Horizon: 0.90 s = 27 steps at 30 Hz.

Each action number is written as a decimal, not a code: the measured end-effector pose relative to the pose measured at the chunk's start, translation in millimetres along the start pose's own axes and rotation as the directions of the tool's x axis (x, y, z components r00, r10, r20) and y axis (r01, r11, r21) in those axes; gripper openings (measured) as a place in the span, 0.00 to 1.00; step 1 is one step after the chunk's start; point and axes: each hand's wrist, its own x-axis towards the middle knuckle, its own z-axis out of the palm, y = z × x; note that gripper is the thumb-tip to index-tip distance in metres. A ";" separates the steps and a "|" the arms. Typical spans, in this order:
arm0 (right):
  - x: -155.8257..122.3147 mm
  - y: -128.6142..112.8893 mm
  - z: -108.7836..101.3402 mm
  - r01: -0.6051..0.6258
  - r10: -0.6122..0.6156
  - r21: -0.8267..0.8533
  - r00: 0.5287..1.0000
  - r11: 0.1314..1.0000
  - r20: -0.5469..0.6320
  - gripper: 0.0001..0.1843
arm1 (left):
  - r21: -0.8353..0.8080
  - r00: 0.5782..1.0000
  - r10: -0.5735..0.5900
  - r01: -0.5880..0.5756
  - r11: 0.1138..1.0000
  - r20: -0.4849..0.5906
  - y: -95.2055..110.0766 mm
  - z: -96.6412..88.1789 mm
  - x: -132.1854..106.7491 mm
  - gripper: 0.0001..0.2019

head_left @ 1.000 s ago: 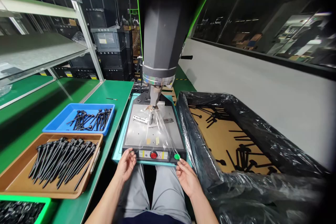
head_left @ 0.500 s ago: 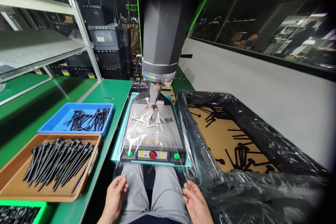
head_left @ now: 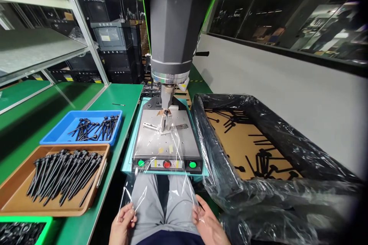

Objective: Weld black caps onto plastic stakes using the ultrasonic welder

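A sheet of clear plastic film (head_left: 179,195) stretches over my lap and up onto the machine's metal plate (head_left: 149,143). My left hand (head_left: 123,220) pinches its left edge between thumb and fingers. On the other side, my right hand (head_left: 207,218) has its fingers curled on the film's right edge. Beyond the film, a small dark part (head_left: 166,113) stands upright in the fixture at the plate's middle, beneath the machine's pointed metal head (head_left: 167,97). Two green buttons (head_left: 140,163) and a red button (head_left: 166,164) line the front panel.
Left, on the green table (head_left: 126,95), are a blue tray (head_left: 54,138) and a brown tray (head_left: 17,199) of black stemmed parts, plus a green bin (head_left: 47,229). Right stands a plastic-lined box (head_left: 230,153) with more parts. The machine's dark body (head_left: 172,26) hangs overhead.
The film has come down off the front of the plate towards my lap, drawn by both hands. Both hands sit slightly lower, and the view has tilted a little.
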 end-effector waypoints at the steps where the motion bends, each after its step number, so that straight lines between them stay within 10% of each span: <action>1: 7.0 0.5 1.9 -0.025 0.021 0.064 0.998 0.998 0.067 0.41 | -0.023 1.000 -0.023 0.023 0.999 0.008 0.7 -0.7 1.3 0.30; 11: 109.1 37.0 49.1 -0.452 0.265 0.208 0.772 0.867 0.578 0.39 | -0.050 0.995 -0.094 0.096 0.994 0.029 1.3 -8.9 12.0 0.28; 19: 107.3 46.6 67.7 -0.390 0.282 0.217 0.870 0.895 0.404 0.22 | -0.166 0.995 -0.073 0.061 0.984 -0.072 11.9 -21.3 6.2 0.26; 23: 83.6 46.7 60.2 -0.313 0.344 -0.155 0.902 0.937 0.259 0.24 | -0.252 0.987 -0.116 0.085 0.964 -0.111 18.0 -22.5 7.4 0.19; 27: 86.1 21.7 63.1 -0.161 0.292 -0.579 0.946 0.799 0.141 0.19 | -0.313 0.983 -0.126 0.078 0.947 -0.135 26.3 -16.9 22.0 0.13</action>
